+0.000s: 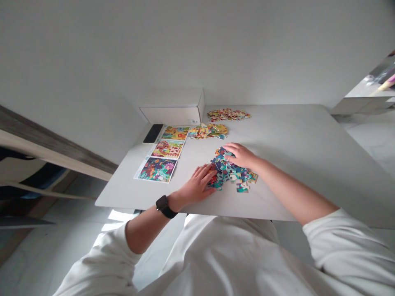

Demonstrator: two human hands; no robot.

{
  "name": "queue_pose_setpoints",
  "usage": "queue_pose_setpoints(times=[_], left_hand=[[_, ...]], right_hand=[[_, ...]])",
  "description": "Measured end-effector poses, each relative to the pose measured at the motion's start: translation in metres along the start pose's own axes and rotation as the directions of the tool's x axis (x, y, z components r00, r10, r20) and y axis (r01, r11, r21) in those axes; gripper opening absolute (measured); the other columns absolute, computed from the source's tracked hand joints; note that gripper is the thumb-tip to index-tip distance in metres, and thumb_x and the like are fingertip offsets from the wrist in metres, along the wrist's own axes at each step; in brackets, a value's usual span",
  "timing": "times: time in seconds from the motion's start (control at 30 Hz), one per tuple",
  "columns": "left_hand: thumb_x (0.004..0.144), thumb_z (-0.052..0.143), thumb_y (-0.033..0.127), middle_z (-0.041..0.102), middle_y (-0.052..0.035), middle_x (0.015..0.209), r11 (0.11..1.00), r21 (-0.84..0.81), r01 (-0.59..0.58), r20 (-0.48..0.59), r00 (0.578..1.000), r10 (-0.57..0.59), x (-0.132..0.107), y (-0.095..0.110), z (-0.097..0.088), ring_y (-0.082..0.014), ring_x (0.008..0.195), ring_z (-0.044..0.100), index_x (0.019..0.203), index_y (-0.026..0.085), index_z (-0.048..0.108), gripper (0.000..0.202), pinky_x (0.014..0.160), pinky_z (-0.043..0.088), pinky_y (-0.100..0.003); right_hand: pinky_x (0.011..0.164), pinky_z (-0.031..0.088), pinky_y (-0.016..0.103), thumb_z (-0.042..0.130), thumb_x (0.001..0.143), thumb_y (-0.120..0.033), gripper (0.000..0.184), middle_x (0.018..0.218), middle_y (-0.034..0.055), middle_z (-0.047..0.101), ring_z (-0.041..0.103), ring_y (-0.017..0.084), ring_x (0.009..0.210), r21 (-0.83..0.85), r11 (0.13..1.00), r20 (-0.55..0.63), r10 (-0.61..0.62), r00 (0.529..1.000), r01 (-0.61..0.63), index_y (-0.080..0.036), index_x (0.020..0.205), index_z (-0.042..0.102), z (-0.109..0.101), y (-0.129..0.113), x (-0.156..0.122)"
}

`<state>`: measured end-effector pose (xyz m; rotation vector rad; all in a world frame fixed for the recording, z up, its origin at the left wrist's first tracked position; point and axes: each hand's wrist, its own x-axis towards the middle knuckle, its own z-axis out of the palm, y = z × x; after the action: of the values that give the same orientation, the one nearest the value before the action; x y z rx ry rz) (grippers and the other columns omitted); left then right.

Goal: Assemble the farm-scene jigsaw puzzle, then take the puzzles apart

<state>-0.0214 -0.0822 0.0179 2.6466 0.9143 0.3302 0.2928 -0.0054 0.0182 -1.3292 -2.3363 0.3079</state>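
A pile of teal, purple and red puzzle pieces (234,174) lies near the table's front edge. My left hand (197,183), with a black watch on its wrist, rests flat with stretched fingers touching the pile's left side. My right hand (240,155) lies over the pile's far side, fingers spread on the pieces. Neither hand grips a piece that I can see.
Three picture cards (166,153) lie in a row at the left of the white table (308,156), next to a black phone (153,133). A white box (173,107) stands at the back. Two more piles of puzzle pieces (210,131) (227,114) lie behind.
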Motion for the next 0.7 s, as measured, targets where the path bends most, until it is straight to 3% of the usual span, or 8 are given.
queue_pose_setpoints(times=[0.1, 0.23, 0.33, 0.43, 0.57, 0.7], left_hand=[[0.104, 0.051, 0.026, 0.037, -0.0192, 0.176, 0.999, -0.006, -0.052, -0.005, 0.999, 0.052, 0.011, 0.003, 0.006, -0.0349, 0.166, 0.030, 0.169, 0.024, 0.040, 0.065, 0.134, 0.031, -0.064], [0.100, 0.053, 0.023, 0.036, -0.0196, 0.176, 0.995, -0.014, -0.095, -0.016, 0.995, 0.095, 0.024, 0.002, 0.004, -0.0346, 0.167, 0.028, 0.168, 0.021, 0.040, 0.070, 0.135, 0.029, -0.062], [0.101, 0.060, 0.034, 0.030, -0.0186, 0.179, 0.991, -0.019, -0.130, 0.016, 0.991, 0.131, 0.033, -0.004, -0.002, -0.0362, 0.168, 0.024, 0.170, 0.023, 0.039, 0.073, 0.136, 0.025, -0.062], [0.099, 0.066, 0.060, 0.019, -0.0192, 0.182, 0.994, 0.009, -0.110, 0.023, 0.994, 0.110, 0.045, -0.014, -0.005, -0.0423, 0.169, 0.019, 0.172, 0.024, 0.034, 0.088, 0.135, 0.020, -0.068], [0.086, 0.068, 0.084, 0.011, -0.0249, 0.182, 0.994, 0.060, -0.087, 0.012, 0.996, 0.087, 0.074, -0.026, 0.001, -0.0486, 0.169, 0.012, 0.175, 0.019, 0.026, 0.118, 0.134, 0.018, -0.070], [0.083, 0.069, 0.087, 0.024, -0.0286, 0.178, 0.992, 0.067, -0.109, 0.058, 0.993, 0.105, 0.101, -0.030, 0.004, -0.0474, 0.167, 0.021, 0.172, 0.014, 0.032, 0.121, 0.135, 0.020, -0.066]], right_hand=[[0.123, 0.046, 0.054, 0.059, 0.106, -0.049, 0.046, 0.150, 0.0136, 0.069, 0.062, 0.032, 0.142, -0.004, 0.999, 0.078, -0.046, 0.996, 0.046, -0.025, 0.143, 0.074, 0.011, -0.006, 0.019], [0.112, 0.054, 0.048, 0.061, 0.106, -0.047, 0.039, 0.130, 0.0125, 0.079, 0.072, 0.029, 0.123, 0.091, 0.990, 0.070, -0.116, 0.991, 0.109, -0.025, 0.132, 0.079, 0.001, -0.008, 0.011], [0.109, 0.055, 0.048, 0.062, 0.105, -0.046, 0.039, 0.126, 0.0118, 0.079, 0.071, 0.029, 0.120, 0.136, 0.985, 0.037, -0.110, 0.993, 0.104, -0.025, 0.135, 0.076, -0.020, 0.001, -0.012], [0.113, 0.053, 0.052, 0.060, 0.106, -0.049, 0.044, 0.134, 0.0141, 0.074, 0.067, 0.031, 0.128, 0.093, 0.995, -0.021, -0.042, 0.999, 0.044, -0.024, 0.140, 0.073, -0.037, 0.012, -0.046], [0.121, 0.046, 0.058, 0.062, 0.101, -0.064, 0.070, 0.154, 0.0190, 0.060, 0.056, 0.036, 0.144, -0.008, 0.999, -0.050, 0.036, 0.998, -0.036, -0.024, 0.159, 0.056, -0.036, 0.008, -0.094], [0.126, 0.034, 0.071, 0.068, 0.087, -0.084, 0.110, 0.171, 0.0233, 0.042, 0.037, 0.049, 0.157, -0.150, 0.984, 0.023, 0.095, 0.995, -0.091, -0.023, 0.173, 0.036, -0.014, -0.017, -0.123]])
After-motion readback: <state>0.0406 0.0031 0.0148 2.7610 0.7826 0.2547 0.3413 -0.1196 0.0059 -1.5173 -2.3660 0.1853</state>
